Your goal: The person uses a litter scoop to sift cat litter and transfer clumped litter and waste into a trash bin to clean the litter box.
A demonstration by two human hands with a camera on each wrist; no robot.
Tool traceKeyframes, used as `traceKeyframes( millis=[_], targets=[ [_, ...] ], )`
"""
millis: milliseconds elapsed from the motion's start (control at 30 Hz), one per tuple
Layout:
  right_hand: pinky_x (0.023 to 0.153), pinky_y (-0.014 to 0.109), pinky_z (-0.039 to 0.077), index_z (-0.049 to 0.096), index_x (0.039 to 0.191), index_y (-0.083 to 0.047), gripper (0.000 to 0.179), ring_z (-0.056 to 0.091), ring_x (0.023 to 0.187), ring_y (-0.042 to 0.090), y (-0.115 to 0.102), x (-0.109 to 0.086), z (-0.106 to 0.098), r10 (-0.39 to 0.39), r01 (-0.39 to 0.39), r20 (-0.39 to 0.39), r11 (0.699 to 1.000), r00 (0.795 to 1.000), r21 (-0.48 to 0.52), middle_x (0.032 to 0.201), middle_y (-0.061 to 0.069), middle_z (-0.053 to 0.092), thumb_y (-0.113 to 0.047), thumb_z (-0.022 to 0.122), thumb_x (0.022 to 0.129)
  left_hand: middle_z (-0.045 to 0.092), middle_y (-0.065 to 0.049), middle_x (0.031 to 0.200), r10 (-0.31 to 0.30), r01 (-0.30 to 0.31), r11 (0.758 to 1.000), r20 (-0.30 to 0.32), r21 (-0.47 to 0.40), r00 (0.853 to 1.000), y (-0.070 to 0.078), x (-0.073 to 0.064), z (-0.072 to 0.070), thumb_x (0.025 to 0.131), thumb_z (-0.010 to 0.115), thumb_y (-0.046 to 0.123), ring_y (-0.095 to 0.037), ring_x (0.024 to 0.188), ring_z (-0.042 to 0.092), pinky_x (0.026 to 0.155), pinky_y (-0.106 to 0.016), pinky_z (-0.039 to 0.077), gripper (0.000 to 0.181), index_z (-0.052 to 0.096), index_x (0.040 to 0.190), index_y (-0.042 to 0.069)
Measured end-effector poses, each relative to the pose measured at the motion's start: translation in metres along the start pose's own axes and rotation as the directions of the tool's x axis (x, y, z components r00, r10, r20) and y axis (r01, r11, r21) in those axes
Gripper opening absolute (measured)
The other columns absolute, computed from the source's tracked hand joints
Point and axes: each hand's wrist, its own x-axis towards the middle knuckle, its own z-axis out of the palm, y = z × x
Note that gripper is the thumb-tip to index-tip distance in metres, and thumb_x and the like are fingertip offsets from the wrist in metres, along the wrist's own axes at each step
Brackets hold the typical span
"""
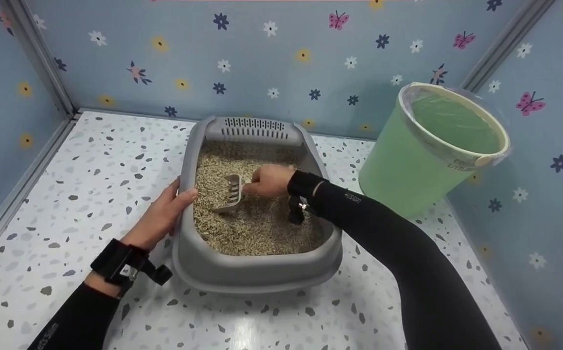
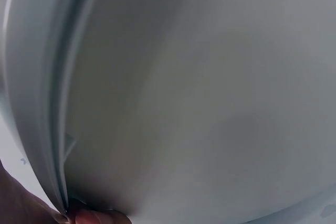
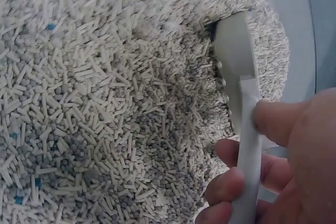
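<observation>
A grey litter box [image 1: 257,270] holds pale pellet cat litter [image 1: 257,238], with a vented back wall. My right hand [image 1: 271,181] grips the handle of a beige litter scoop [image 1: 233,194], its slotted head tipped into the litter near the middle left. The right wrist view shows fingers and thumb wrapped round the scoop's handle [image 3: 249,156], its blade [image 3: 236,45] partly sunk in the pellets. My left hand [image 1: 165,216] holds the box's left rim, thumb on top; its fingertips [image 2: 100,217] show beneath the rim [image 2: 39,77] in the left wrist view.
A green translucent bin [image 1: 403,170] with a clear liner and cream rim stands to the right of the box, near the corner. Blue flowered panels [image 1: 272,53] rise at the back and both sides. The speckled white surface [image 1: 92,184] lies beneath everything.
</observation>
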Motion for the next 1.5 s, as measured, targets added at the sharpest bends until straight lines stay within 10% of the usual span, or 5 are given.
traceKeyframes(
  millis=[167,333,567,867,1500],
  targets=[
    [0.104,0.055,0.043,0.055,0.07,-0.024,0.051,0.043,0.064,0.013,-0.001,-0.005,-0.001,0.009,-0.009,-0.009,0.999,1.0,0.034,0.063,-0.009,0.046,-0.05,0.065,0.112,0.046,-0.031,0.154,-0.014,0.014,1.0,0.0,0.012,1.0,0.001,-0.001,-0.001,0.115,0.053,0.049,-0.042,0.121,0.061,0.087,-0.038,0.059,0.084,0.012,0.181,0.019],
    [0.074,0.035,0.034,0.052,0.067,-0.02,0.053,0.032,0.058,0.012,-0.002,-0.006,-0.003,0.034,-0.034,0.005,0.991,0.999,0.128,0.06,-0.007,0.037,-0.045,0.071,0.11,0.036,-0.029,0.166,-0.031,0.031,0.999,0.002,0.01,1.0,0.0,-0.001,-0.002,0.115,0.053,0.049,-0.044,0.135,0.054,0.098,-0.039,0.055,0.085,0.009,0.181,0.018],
    [0.119,0.066,0.036,0.082,0.094,-0.007,0.047,0.06,0.082,0.017,0.0,-0.012,-0.01,0.042,-0.041,-0.005,0.987,0.999,0.155,0.088,0.005,0.077,-0.051,0.071,0.108,0.043,-0.031,0.158,-0.021,0.021,1.0,0.004,0.01,1.0,-0.001,0.0,0.0,0.115,0.054,0.047,-0.045,0.119,0.064,0.087,-0.042,0.062,0.085,0.011,0.181,0.018],
    [0.072,0.035,0.029,0.051,0.07,-0.024,0.05,0.031,0.062,0.013,0.012,-0.025,-0.03,-0.025,0.021,0.012,0.974,1.0,0.226,0.066,-0.007,0.036,-0.045,0.071,0.11,0.029,-0.03,0.174,-0.025,0.025,0.999,0.006,0.025,1.0,0.0,0.002,0.002,0.114,0.054,0.051,-0.046,0.139,0.053,0.096,-0.041,0.058,0.086,0.01,0.181,0.019],
    [0.062,0.031,0.035,0.057,0.071,-0.023,0.048,0.034,0.059,0.009,0.032,-0.075,-0.071,0.041,0.025,-0.201,0.949,0.979,0.315,0.069,-0.01,0.04,-0.049,0.073,0.108,0.034,-0.033,0.17,-0.046,0.046,0.999,-0.002,0.009,0.999,0.001,0.0,-0.001,0.116,0.053,0.048,-0.05,0.14,0.054,0.096,-0.036,0.058,0.086,0.007,0.181,0.017]
  ],
)
